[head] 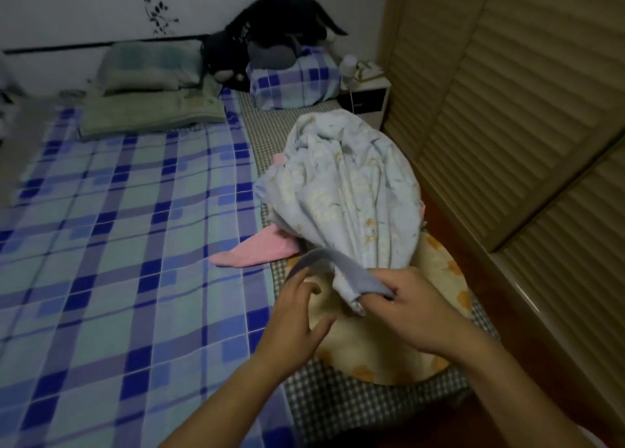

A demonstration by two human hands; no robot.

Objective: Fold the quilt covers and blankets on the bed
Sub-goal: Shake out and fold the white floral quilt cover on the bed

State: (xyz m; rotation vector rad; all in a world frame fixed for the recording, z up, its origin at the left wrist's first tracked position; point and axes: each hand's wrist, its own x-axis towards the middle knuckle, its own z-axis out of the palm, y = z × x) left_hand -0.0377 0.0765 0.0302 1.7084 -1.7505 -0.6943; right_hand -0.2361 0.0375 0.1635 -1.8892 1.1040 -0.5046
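Observation:
A crumpled light-blue floral quilt cover (341, 190) lies bunched along the bed's right side, over a cream quilt with orange flowers (439, 272). My right hand (416, 309) pinches a grey-blue edge of the cover near its bottom end. My left hand (301, 315) hovers just left of it with fingers spread and loosely curled, touching the cream fabric and holding nothing. A pink blanket (257, 253) sticks out from under the cover to the left.
A blue plaid sheet (111, 244) covers the bed over a checked mattress pad (341, 400). Green pillows (152, 89), a plaid pillow (294, 79) and a black plush toy (270, 31) sit at the head. A nightstand (367, 97) and a louvred wardrobe (507, 109) stand right.

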